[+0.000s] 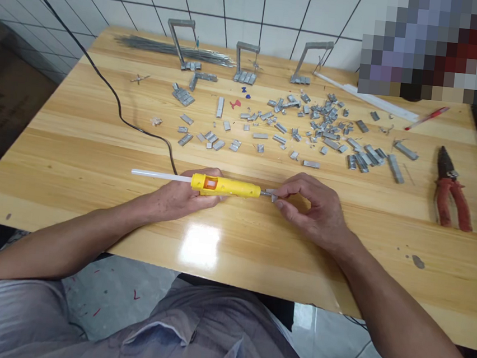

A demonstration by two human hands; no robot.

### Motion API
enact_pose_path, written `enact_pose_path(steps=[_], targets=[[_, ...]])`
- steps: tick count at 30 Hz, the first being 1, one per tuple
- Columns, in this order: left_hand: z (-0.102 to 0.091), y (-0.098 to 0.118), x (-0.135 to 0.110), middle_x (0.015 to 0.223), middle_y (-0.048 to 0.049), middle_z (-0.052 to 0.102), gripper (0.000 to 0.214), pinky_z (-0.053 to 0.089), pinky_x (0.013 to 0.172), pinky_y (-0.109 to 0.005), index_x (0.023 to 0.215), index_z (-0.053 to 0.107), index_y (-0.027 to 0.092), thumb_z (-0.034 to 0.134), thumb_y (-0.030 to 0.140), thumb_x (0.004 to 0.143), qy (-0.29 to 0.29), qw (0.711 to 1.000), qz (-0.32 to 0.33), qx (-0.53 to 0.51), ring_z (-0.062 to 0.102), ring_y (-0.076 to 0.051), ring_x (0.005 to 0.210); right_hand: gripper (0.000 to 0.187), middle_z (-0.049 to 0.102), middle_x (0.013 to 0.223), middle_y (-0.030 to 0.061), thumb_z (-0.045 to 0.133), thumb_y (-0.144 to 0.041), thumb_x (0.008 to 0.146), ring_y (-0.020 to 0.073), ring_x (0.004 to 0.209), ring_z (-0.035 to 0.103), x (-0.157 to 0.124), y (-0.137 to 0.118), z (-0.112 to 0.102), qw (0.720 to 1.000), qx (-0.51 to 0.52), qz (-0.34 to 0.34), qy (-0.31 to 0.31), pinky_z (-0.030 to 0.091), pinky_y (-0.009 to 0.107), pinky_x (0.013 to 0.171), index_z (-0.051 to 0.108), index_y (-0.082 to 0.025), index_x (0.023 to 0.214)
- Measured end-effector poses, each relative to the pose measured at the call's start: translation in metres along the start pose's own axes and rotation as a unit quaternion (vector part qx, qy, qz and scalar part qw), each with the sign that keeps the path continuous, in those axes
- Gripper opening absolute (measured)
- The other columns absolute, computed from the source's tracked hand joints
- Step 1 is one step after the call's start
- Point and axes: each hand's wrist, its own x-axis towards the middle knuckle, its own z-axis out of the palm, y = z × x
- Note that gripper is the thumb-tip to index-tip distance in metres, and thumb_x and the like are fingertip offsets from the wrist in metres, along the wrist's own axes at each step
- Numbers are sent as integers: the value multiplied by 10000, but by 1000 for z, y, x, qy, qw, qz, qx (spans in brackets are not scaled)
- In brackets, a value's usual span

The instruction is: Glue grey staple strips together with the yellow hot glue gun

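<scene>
My left hand [180,197] is wrapped round a yellow glue gun [226,186] that lies sideways just above the wooden table [77,146]. A white glue stick [160,176] juts from its back end to the left. The gun's metal nozzle points right. My right hand [314,209] pinches a small grey staple piece [274,196] right at the nozzle tip, fingers closed on it. The gun's black cord [115,99] runs off to the far left.
Several grey staple strips [311,124] lie scattered across the middle and right of the table. Three staple-built frames [245,61] stand at the back beside a bundle of wires [170,48]. Red-handled pliers [452,191] and a red pen [428,117] lie at the right.
</scene>
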Motion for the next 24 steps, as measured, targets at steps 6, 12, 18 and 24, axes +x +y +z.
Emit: enact_pose_path(steps=[6,12,18,24], targets=[[0,0,0,724,46,498,188,388,575,-226,879,549,215,668,342,952,-1,1000,-1,-6,477,-108,638,39,729,848,11,736,-220,945,156,760,688,0,-1,-1,1000,0,2,0,565,311,711,719,-251,961],[1,0,0,721,47,504,201,387,577,-230,874,538,219,660,358,953,-3,1000,-4,-4,478,-110,633,54,729,849,11,744,-205,936,153,760,687,1,-1,0,1000,6,1,-1,555,304,714,722,-248,960],[-1,1,0,703,48,507,218,396,579,-230,866,538,218,643,386,959,-7,1000,-6,14,483,-112,625,54,730,855,11,738,-210,943,153,768,686,0,-1,0,1000,7,3,-5,553,304,714,723,-253,973],[0,1,1,753,28,574,232,420,602,-226,916,567,214,644,425,971,-3,1000,-12,17,541,-129,696,26,737,849,8,737,-231,947,155,763,684,1,-1,0,1000,3,3,4,555,303,714,730,-255,955]])
